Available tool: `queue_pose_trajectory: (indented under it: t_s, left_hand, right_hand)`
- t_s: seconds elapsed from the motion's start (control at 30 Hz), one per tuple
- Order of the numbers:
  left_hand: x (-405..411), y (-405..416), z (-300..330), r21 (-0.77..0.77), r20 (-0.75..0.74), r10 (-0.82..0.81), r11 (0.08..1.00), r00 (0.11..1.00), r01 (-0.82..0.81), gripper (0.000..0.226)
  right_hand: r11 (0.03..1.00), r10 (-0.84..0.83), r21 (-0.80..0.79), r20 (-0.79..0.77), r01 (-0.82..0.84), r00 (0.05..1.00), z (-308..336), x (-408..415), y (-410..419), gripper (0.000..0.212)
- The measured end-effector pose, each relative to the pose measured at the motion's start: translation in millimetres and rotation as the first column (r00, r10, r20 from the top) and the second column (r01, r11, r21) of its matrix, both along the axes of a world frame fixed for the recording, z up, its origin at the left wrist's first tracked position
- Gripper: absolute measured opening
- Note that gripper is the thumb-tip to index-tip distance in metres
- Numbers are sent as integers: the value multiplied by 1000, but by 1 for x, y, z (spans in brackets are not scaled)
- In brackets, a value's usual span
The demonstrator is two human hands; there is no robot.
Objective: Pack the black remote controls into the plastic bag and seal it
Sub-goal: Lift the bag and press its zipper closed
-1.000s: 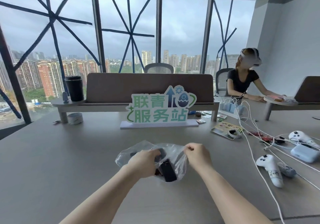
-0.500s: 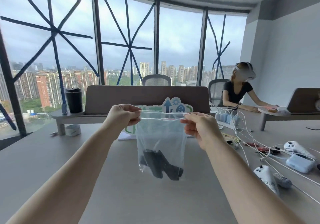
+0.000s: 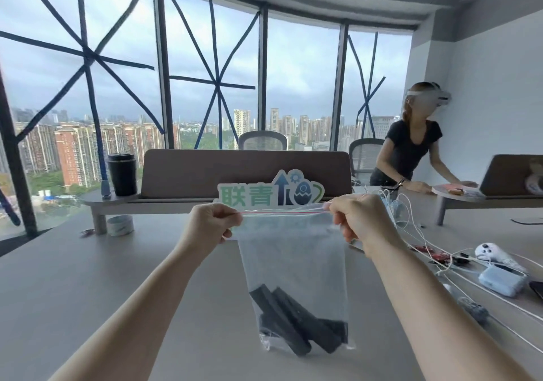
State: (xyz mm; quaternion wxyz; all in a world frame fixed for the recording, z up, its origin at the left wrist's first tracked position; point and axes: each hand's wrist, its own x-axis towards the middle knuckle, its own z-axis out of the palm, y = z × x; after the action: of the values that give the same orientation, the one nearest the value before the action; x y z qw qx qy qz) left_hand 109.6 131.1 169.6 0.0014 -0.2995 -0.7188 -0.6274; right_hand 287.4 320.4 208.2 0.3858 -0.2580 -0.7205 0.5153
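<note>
Sealing stage: plastic bag (image 3: pixel 291 263) held aloft by its top corners, black remote controls (image 3: pixel 296 322) resting at its bottom.

Left hand (image 3: pixel 213 226) and right hand (image 3: pixel 357 219) are each closed in a pinch on one end of the red-lined zip strip (image 3: pixel 283 212), pulled taut and level between them; whether the strip is fully pressed shut cannot be told. Recommended practice: keep one end anchored and run thumb and finger along the strip end to end, keeping it straight so the tracks mate. Bag hangs clear above the desk (image 3: pixel 88 292). Open desk lies left and below; white cables (image 3: pixel 435 251) and a white controller (image 3: pixel 489 252) crowd the right, and the green sign (image 3: pixel 270 194) stands just behind the strip.
</note>
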Motion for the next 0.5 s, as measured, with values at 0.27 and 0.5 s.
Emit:
queue_pose_trajectory:
  t_s: [0.27,0.5]
  left_hand:
    - [39,26,18,-39,-87,-86,996,992,83,18]
    - [51,27,29,-50,-113,-99,994,989,94,9]
  right_hand:
    - [640,-170,763,260,-94,950,7,0,-25,29]
    - [664,-92,723,333,-191,939,19,-12,-36,15]
